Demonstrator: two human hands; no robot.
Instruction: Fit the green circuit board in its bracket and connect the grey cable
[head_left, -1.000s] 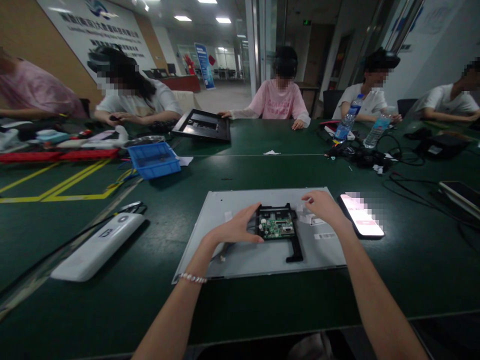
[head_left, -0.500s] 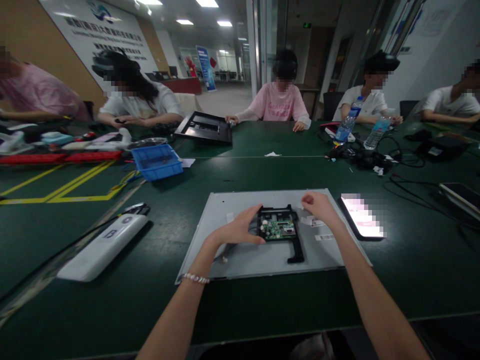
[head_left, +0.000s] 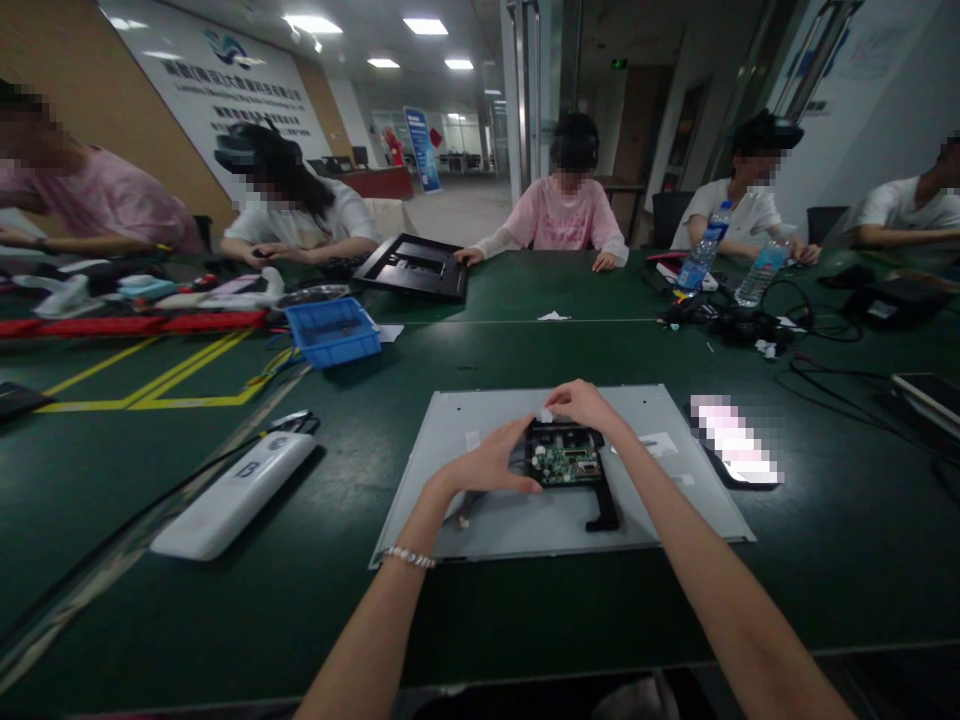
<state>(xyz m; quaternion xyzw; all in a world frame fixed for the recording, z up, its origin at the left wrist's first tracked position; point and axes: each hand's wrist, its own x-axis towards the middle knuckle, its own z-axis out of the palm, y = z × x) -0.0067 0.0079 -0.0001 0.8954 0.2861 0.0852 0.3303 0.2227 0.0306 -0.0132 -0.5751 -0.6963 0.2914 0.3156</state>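
Observation:
A grey metal-backed panel (head_left: 495, 520) lies flat on the green table, labels on its right half. On it sits a black plastic frame (head_left: 602, 510) around a green circuit board (head_left: 562, 462). My left hand (head_left: 487, 462) spans the frame's left side, fingertips at its upper left corner and thumb at the lower left, holding it against the panel. My right hand (head_left: 589, 405) is pinched over the frame's top edge on a small whitish piece of tape (head_left: 546, 413). A cable with a small plug (head_left: 463, 520) lies partly under my left wrist.
A white power bank (head_left: 236, 495) with a cable lies to the left, a lit phone (head_left: 735, 440) right of the panel. Further off are a blue basket (head_left: 337, 350), a black monitor housing (head_left: 412, 268) touched by a co-worker's hand, water bottles (head_left: 701, 255) and tangled black cables (head_left: 739, 322).
My right hand has moved left from the labels on the panel to the frame's top edge, with the whitish tape in its fingers. My left hand stays on the frame. The view has shifted slightly.

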